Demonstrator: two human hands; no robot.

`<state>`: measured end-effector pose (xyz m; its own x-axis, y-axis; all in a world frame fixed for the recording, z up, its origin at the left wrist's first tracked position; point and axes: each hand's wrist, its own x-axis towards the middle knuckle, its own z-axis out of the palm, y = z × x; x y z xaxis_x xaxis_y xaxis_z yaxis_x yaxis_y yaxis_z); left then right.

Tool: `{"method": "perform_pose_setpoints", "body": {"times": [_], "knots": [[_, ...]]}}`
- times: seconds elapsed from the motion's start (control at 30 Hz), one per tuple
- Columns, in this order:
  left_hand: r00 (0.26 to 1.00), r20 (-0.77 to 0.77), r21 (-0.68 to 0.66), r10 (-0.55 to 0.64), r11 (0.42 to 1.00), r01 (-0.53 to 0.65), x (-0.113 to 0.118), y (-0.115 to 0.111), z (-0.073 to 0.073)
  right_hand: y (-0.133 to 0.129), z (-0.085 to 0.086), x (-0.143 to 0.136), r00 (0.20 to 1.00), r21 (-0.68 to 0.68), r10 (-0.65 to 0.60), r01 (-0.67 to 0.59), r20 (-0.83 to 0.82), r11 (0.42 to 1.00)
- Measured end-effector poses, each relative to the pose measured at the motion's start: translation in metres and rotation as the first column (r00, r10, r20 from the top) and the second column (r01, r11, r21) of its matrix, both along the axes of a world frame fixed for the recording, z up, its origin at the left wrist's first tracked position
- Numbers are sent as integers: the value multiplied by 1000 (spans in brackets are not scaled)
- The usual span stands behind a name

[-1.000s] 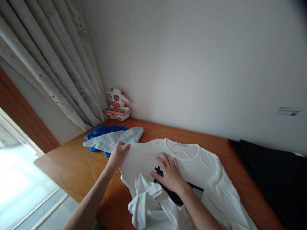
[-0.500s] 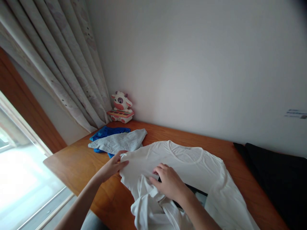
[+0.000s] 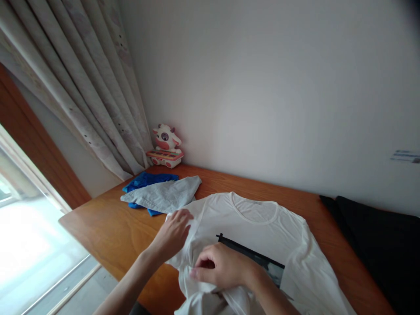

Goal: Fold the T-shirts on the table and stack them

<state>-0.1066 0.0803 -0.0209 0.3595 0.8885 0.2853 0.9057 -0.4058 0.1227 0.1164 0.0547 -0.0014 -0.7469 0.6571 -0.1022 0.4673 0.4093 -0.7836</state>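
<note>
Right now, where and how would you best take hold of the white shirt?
I'd pinch the shirt at the shoulder on the picture's right, coming from that side: it lies fairly flat, with bare table beside its edge, whereas the part near the right hand is bunched.

head view | faces forward, down | wall ahead, table near

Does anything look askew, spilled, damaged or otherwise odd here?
No spill or damage shows. The white fabric shirt lies unevenly: far side spread out, near-left side crumpled around the right hand. The white-and-pink cow toy behind the light grey fabric garment seems slightly out of place, not being clothing.
</note>
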Motion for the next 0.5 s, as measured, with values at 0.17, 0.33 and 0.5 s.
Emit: {"method": "perform_pose_setpoints", "body": {"times": [0.17, 0.33, 0.5], "knots": [[944, -130, -156, -305, 946, 284, 51, 28, -20, 14, -21, 3, 954, 318, -293, 297, -63, 900], [963, -206, -185, -173, 973, 136, 68, 77, -38, 28, -51, 17, 887, 457, -461, 398, 29, 795], [982, -178, -134, -66, 990, 43, 69, 113, -42, 30, -70, 22, 856, 448, -480, 360, 190, 818]]}}
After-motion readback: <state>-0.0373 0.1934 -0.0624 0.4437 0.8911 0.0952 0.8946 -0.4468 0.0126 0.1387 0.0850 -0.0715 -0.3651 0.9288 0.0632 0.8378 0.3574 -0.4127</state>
